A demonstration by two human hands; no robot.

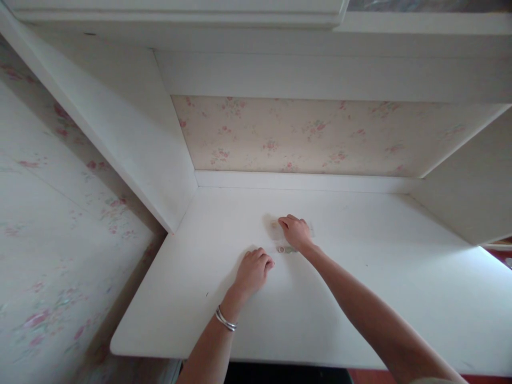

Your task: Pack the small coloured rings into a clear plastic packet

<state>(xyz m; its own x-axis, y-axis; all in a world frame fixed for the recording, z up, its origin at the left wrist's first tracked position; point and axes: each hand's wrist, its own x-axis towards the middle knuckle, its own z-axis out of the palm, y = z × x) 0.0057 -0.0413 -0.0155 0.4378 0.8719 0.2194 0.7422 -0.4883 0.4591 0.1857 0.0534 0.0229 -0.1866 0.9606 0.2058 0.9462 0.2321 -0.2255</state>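
— What's the biggest thing in front of that person?

— The white desk (360, 298), built into a nook with flowered wallpaper (304, 136) behind it and a white shelf (320, 74) overhead. Its top is almost bare, so both arms can stretch far across it.

— And the hands?

— The left hand (253, 271) lies knuckles up on the desk, fingers curled under into a loose fist with nothing in it that I can see; it looks like a prop for leaning forward. A silver bangle (225, 320) sits on that wrist.

— The right one?

— The right hand (296, 231) is farther in, palm down, fingers bent over a small pale, flat thing (275, 225) that peeks out at the fingertips. I can't tell whether that grip actually pinches it or only presses on it.

— Anything smaller?

— A small roll of tape (286, 249), greenish, lying flat just beside the right wrist, between the two hands, near enough for either hand.
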